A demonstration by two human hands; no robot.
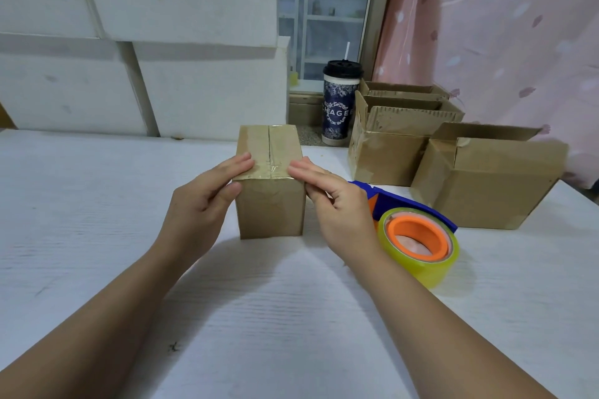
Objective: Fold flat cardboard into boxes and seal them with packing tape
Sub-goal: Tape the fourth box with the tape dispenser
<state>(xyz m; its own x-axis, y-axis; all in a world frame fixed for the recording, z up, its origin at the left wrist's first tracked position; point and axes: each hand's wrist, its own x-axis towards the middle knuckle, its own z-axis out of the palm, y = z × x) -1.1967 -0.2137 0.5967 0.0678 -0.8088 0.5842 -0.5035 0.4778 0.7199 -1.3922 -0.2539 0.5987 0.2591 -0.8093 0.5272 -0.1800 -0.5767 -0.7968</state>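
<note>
The sealing step looks nearly finished. The box [270, 207] stands closed on the table [97, 204] with tape [269, 155] along its top seam. The left grip [207, 191] lays near-straight fingers on the top's near left corner, thumb on the front face. The right grip [334, 201] presses two straight fingers on the near right corner. Neither closes round anything, and the box sits between them. Next, probably: rub the tape ends flat, then set it aside. The dispenser [418, 236] lies just right of the right grip.
</note>
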